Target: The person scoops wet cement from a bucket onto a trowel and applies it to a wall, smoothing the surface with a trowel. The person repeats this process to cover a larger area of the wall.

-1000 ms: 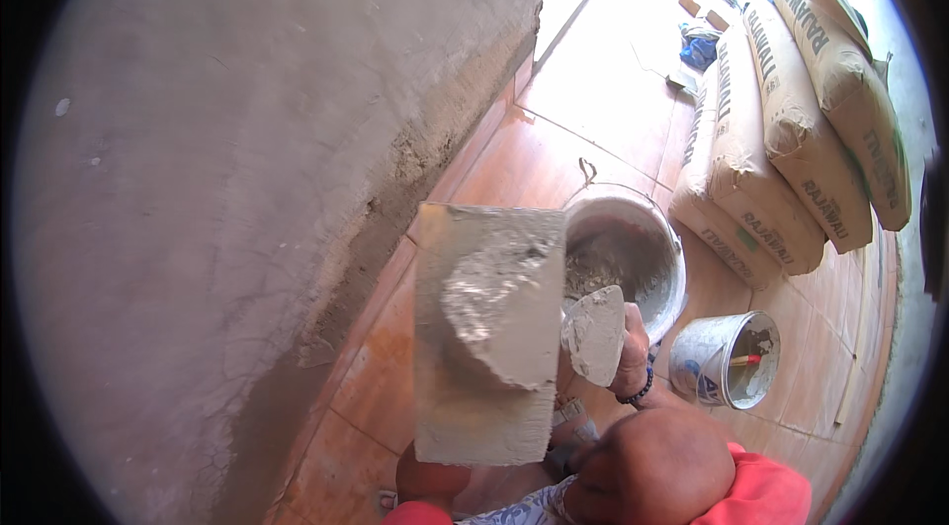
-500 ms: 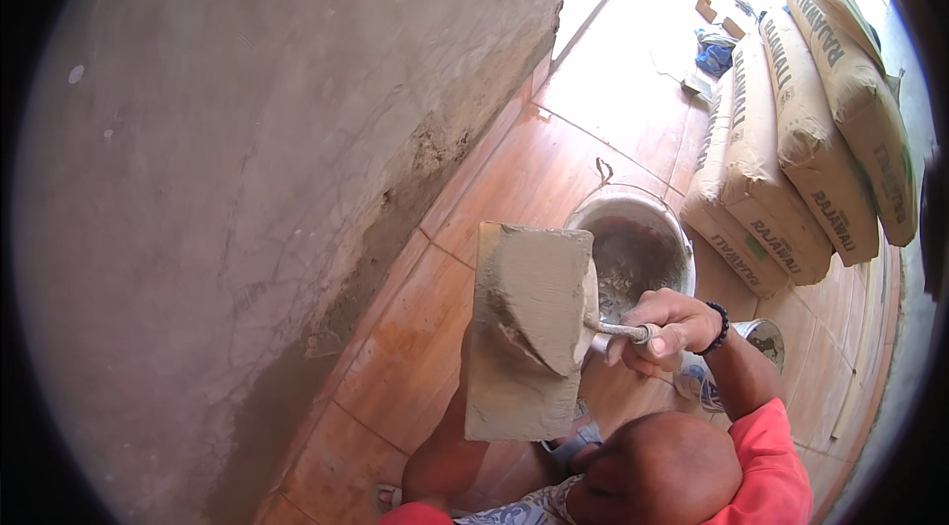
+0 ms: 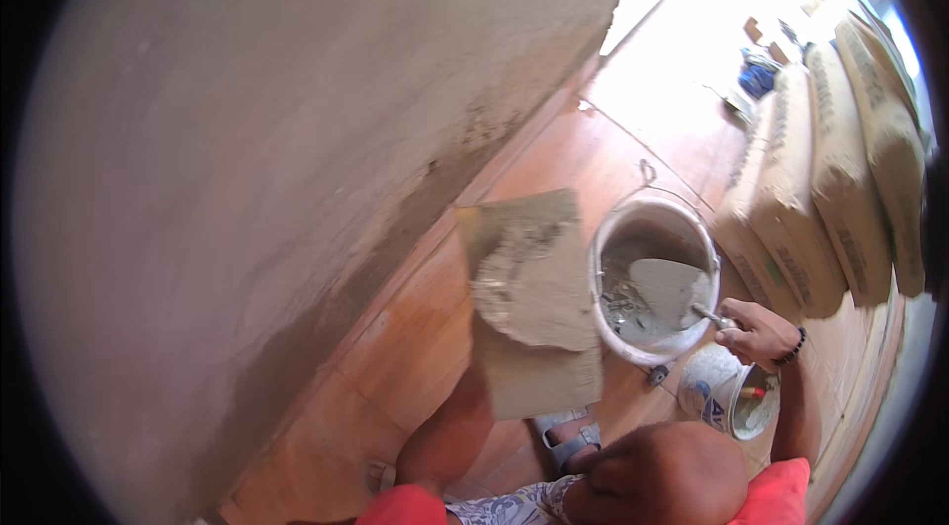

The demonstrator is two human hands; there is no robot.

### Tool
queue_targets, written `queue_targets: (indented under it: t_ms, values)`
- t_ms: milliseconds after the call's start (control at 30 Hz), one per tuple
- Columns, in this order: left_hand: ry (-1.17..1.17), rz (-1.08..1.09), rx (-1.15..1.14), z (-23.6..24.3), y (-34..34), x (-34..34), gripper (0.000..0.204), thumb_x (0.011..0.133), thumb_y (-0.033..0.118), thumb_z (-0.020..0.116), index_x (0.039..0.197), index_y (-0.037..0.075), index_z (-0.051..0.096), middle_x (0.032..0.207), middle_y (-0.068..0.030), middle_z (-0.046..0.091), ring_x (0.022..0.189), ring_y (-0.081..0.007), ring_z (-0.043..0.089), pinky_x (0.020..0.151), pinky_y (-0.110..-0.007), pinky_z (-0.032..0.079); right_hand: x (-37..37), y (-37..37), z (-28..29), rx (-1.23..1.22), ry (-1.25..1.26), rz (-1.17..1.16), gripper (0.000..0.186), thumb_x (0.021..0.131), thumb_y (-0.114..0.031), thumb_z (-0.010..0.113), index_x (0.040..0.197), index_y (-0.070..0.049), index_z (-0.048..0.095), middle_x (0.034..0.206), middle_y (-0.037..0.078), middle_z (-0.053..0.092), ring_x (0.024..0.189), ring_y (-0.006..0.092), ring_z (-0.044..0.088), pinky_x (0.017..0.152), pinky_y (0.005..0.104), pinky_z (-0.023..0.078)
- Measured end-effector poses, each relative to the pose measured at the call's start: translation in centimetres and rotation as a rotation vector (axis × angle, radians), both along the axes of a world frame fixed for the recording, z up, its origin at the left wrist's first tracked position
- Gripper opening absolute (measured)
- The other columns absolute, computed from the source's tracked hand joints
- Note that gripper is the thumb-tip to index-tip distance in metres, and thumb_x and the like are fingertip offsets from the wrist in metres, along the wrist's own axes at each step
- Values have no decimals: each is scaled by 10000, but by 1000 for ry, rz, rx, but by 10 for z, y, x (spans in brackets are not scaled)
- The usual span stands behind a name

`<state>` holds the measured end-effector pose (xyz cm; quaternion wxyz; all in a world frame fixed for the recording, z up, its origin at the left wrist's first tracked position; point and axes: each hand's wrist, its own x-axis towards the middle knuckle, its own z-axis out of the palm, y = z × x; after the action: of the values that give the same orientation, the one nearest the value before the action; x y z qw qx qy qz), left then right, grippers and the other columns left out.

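My right hand (image 3: 757, 332), with a dark bead bracelet at its wrist, is closed around the handle of a trowel (image 3: 668, 290). The trowel's pale, mortar-coated blade is inside a white bucket (image 3: 597, 280) holding wet grey mortar (image 3: 625, 312). To the left, a flat rectangular plasterer's hawk (image 3: 554, 389) carries a thick patch of mortar (image 3: 529, 303). My left forearm (image 3: 450, 431) reaches beneath the hawk and holds it up. The board hides the left hand and its fingers.
A bare plaster wall (image 3: 257, 179), damp along its base, fills the left side. Stacked paper sacks (image 3: 791, 199) stand at the right. A smaller white bucket (image 3: 708, 389) lies tilted below my right hand, on the reddish tiled floor (image 3: 386, 367). A blue bundle (image 3: 757, 77) lies farther off.
My right hand has moved the trowel off the hawk, rightward into the bucket. The mortar on the hawk now shows uncovered. The view has shifted, so wall and sacks sit differently.
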<state>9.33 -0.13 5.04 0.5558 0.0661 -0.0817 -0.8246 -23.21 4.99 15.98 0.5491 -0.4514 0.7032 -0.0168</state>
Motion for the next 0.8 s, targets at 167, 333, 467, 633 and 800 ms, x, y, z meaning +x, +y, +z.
queue_targets:
  t_ms: [167, 333, 467, 633, 800]
  values:
    - [149, -69, -41, 12, 7, -32, 510, 965, 291, 535, 1381, 41, 376, 1263, -77, 535, 1142, -157, 538, 1010, -343, 444, -7, -5, -15, -733, 576, 561, 349, 703, -60, 733, 1039, -34, 641, 812, 157, 614, 754, 345, 589, 679, 408, 490]
    - [119, 38, -117, 17, 12, -25, 510, 951, 270, 564, 1371, 47, 380, 1266, -71, 532, 1147, -153, 534, 1004, -339, 447, 85, -1, -25, -641, -98, 429, 372, 691, -42, 682, 1058, -1, 634, 1003, 167, 628, 980, 351, 578, 844, 414, 465]
    - [-96, 94, -108, 6, 19, -28, 512, 931, 297, 579, 1358, 63, 421, 1288, -74, 529, 1171, -196, 524, 1011, -383, 433, 106, 29, -83, -735, -45, 439, 408, 742, -159, 728, 1121, -40, 636, 1186, 192, 598, 1124, 373, 540, 951, 449, 425]
    - [228, 51, -94, -28, 34, -25, 641, 927, 524, 445, 1410, 105, 406, 1414, -96, 443, 1282, -298, 431, 1084, -482, 326, 115, 39, -130, -742, -196, 352, 425, 780, -172, 712, 1165, -34, 597, 1202, 164, 588, 1120, 331, 544, 950, 426, 436]
    - [24, 193, -46, -25, 41, -15, 682, 925, 561, 401, 1456, 139, 333, 1461, -94, 387, 1329, -308, 383, 1096, -507, 301, 140, 31, -149, -901, -404, 108, 443, 817, -184, 697, 1208, -28, 559, 1217, 136, 578, 1116, 289, 548, 948, 403, 447]
